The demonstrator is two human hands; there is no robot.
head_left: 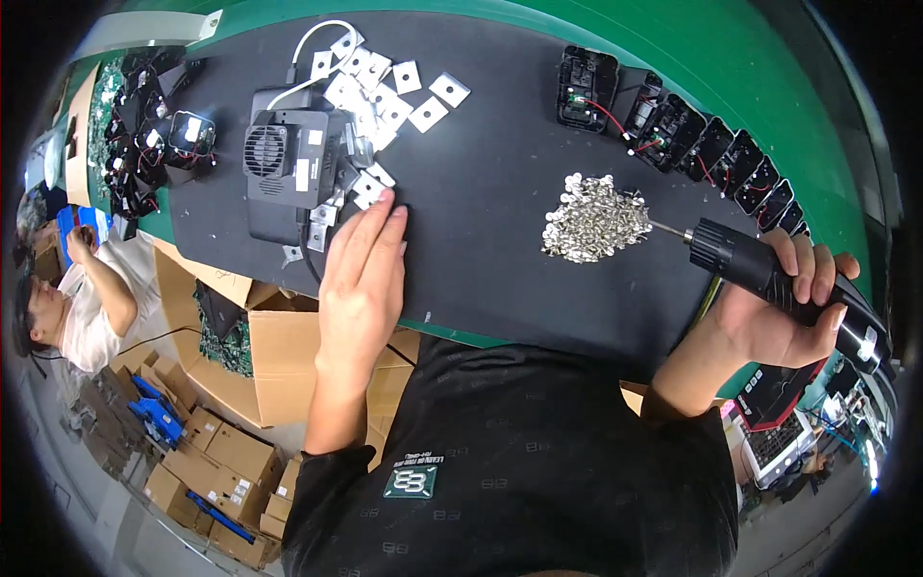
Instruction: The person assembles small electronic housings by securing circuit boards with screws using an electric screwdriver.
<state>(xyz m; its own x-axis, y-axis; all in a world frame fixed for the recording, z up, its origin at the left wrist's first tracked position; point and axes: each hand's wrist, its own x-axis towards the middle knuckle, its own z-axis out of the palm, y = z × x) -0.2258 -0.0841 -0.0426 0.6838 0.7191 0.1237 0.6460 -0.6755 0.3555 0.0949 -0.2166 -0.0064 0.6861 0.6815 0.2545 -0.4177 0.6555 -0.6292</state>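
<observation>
In my right hand is a black electric screwdriver, fingers wrapped round its body. Its thin bit reaches left to the edge of a heap of small silver screws on the dark mat. My left hand lies with its fingers stretched out. Its fingertips are at a square silver metal plate with a hole; whether they press on it I cannot tell. Beyond that hand, more such plates are loosely piled. Beside them sits a black device with a round slotted grille and a white cable.
A curved row of black housings with red wires lines the far right. More black parts are heaped at the far left. Cardboard boxes stand below the left edge of the bench. Another person is at the left, and a keyboard lies lower right.
</observation>
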